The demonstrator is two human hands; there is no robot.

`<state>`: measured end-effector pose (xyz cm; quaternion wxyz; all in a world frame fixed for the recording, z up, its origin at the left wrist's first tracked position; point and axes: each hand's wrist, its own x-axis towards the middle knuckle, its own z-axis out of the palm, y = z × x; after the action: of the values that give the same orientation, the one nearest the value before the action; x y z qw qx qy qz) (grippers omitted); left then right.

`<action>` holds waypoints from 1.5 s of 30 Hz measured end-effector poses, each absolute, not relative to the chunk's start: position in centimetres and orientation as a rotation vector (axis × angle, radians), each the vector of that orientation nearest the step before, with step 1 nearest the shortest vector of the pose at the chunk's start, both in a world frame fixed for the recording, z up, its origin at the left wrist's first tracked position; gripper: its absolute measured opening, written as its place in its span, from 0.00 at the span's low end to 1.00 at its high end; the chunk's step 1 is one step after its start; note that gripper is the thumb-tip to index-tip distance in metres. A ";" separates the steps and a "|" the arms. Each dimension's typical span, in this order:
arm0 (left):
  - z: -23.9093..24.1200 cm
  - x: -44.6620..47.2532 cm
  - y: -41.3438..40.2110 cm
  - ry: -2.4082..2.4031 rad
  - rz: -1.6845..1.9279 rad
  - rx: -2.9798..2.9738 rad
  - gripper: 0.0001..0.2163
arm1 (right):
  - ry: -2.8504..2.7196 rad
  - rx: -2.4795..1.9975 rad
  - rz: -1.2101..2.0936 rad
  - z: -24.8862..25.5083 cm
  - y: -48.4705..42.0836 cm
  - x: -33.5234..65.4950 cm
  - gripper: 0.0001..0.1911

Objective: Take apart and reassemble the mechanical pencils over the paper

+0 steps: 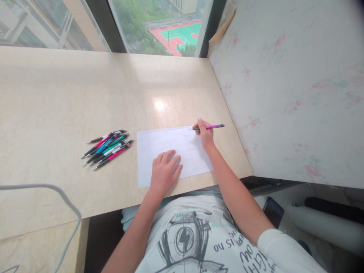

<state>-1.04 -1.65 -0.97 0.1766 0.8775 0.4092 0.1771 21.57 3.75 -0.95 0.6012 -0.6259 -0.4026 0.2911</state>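
A white sheet of paper (170, 146) lies on the beige marble-look counter (85, 94). My left hand (165, 172) rests flat on the sheet's lower part, fingers stretched out. My right hand (204, 134) is closed around a pink pen (212, 126), whose tip touches the sheet near its top right corner. The paper looks blank apart from a faint line along its top edge.
Several pens (109, 148) in pink, blue, green and black lie in a loose pile left of the paper. A floral-papered wall (284, 94) bounds the counter on the right. Windows (159, 22) run along the far edge. A grey cable (57, 193) loops at lower left.
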 end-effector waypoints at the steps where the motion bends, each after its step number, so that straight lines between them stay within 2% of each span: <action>1: -0.9 -1.0 -1.6 1.158 0.506 2.486 0.10 | -0.920 -1.434 0.704 -0.8 3.3 21.2 0.29; 5: -0.8 -1.0 -1.6 1.166 0.521 2.495 0.10 | -0.876 -1.404 0.796 -0.4 1.1 20.3 0.29; 13: -1.1 -1.0 -1.6 1.175 0.540 2.511 0.10 | -0.832 -1.451 0.727 -1.1 -1.9 21.0 0.24; 45: -0.8 -1.0 -1.8 1.165 0.500 2.484 0.10 | -0.753 -1.542 0.639 -2.7 -2.8 21.9 0.17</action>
<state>-1.02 -1.78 -0.82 0.1756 0.8768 0.4114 0.1766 21.88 -2.80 -2.75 0.6092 -0.6677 -0.3262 0.2768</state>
